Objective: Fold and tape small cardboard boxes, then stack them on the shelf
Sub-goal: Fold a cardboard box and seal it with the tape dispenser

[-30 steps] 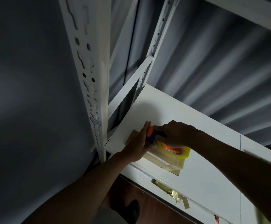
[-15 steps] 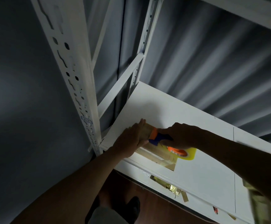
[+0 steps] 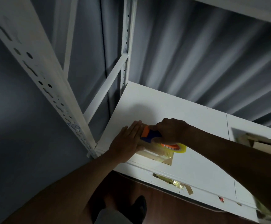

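A small cardboard box (image 3: 154, 153) lies on the white shelf board (image 3: 196, 126) near its front left corner. My left hand (image 3: 126, 143) presses flat on the box's left end, fingers straight. My right hand (image 3: 170, 131) grips the blue and orange handle of a tape dispenser (image 3: 151, 135), whose yellowish tape roll (image 3: 176, 147) rides on top of the box. A strip of clear tape shines along the box's top. Most of the box is hidden under my hands and the dispenser.
A white perforated upright (image 3: 39, 75) of the rack rises at the left, with a diagonal brace (image 3: 105, 88) behind it. More cardboard (image 3: 260, 143) lies at the shelf's right edge. Tape scraps (image 3: 172, 181) cling to the front rail. Grey curtain behind; brown floor and my foot (image 3: 139, 206) below.
The view has shifted right and down. My left hand has flattened further onto the box's end, and the dispenser in my right hand has slid a little toward it.
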